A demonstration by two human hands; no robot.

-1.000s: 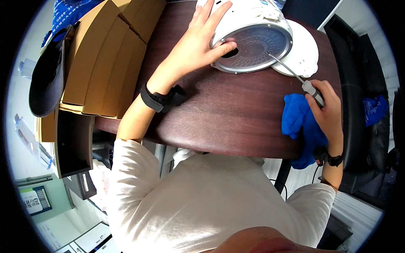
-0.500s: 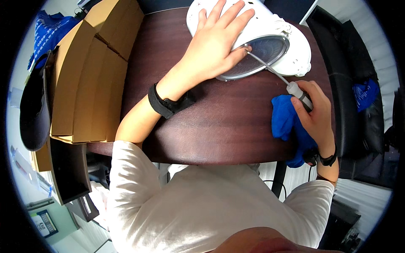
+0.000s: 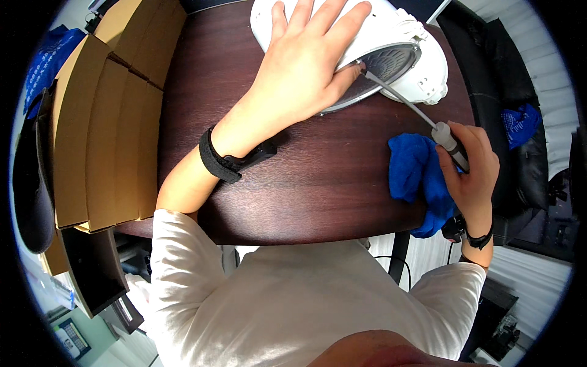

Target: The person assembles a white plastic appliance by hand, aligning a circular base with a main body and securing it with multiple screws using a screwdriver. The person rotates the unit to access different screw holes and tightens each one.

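Note:
A white rounded appliance housing [image 3: 425, 72] stands at the far edge of the table; its exact kind I cannot tell. It has a dark patterned round panel [image 3: 391, 63] in a metal rim. My left hand [image 3: 302, 73] lies spread over the housing, its thumb beside the metal rim and the screwdriver's tip. My right hand [image 3: 474, 165] is closed round the grey-and-black handle of a screwdriver [image 3: 445, 136]. Its long shaft slants up and left to the rim by my left thumb. A crumpled blue cloth [image 3: 413, 168] lies under and left of my right hand.
Cardboard boxes [image 3: 113, 140] line the left side of the dark wooden table [image 3: 306, 189]. A black sofa [image 3: 483, 79] holding another blue cloth [image 3: 521, 125] stands at the right. A dark cap-like item [image 3: 33, 183] hangs beside the boxes.
The view has shifted slightly. My right hand and the screwdriver handle have moved a little right and down, with the tip still near my left thumb. The dark panel appears more tilted.

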